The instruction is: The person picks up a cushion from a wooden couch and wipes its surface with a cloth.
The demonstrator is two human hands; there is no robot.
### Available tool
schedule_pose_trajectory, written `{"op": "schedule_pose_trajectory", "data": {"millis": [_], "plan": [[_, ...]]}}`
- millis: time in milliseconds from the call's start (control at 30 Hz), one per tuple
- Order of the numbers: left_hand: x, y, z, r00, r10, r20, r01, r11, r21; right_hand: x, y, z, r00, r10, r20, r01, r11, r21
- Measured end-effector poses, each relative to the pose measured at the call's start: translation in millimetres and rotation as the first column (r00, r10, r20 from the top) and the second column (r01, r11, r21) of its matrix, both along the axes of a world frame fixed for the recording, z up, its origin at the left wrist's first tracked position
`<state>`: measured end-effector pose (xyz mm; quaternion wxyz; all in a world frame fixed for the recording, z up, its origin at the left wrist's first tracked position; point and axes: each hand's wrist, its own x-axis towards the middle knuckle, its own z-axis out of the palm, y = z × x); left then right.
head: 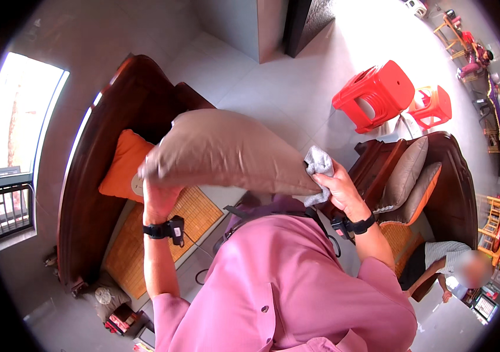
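Note:
A brown cushion (232,152) hangs in the air before me, held at both ends. My left hand (159,193) grips its left end, the fingers partly hidden by the fabric. At the other end, my right hand (338,185) pinches a corner together with a crumpled grey cloth (319,163). An orange cushion (122,167) leans on the dark wooden sofa (87,185) to the left, partly behind my left hand. Two more cushions, a brown one (405,176) and a brown one with orange edging (419,196), rest on the wooden seat at the right.
Stacked red plastic stools (375,97) and another red stool (430,105) stand beyond the right seat. A woven mat (133,251) covers the left sofa's seat. A person in a striped shirt (441,255) is at the lower right. A wall corner (259,31) juts out ahead.

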<state>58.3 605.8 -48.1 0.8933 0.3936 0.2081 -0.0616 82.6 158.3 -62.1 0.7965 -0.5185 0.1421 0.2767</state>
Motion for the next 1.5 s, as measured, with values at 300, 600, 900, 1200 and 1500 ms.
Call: {"op": "schedule_pose_trajectory", "data": {"millis": [300,600,900,1200,1500], "plan": [[15,-122,-7,0.984,0.047,-0.170,0.008,0.951,0.309,-2,81,-13,0.986,0.152,0.063,-0.156,0.986,0.055],[24,-103,-7,0.970,0.004,-0.244,0.069,0.954,0.291,64,94,43,0.455,0.785,0.421,-0.218,0.557,-0.802],[17,-82,-33,0.961,0.124,-0.248,-0.052,0.959,0.279,39,128,54,-0.049,0.736,0.675,-0.270,0.641,-0.718],[0,-67,-27,0.982,0.186,0.013,-0.168,0.852,0.495,11,134,24,0.341,0.645,0.684,-0.477,0.745,-0.466],[-17,-18,76,0.989,-0.135,-0.059,0.146,0.837,0.527,46,75,17,0.842,0.370,0.393,-0.139,0.852,-0.505]]}}
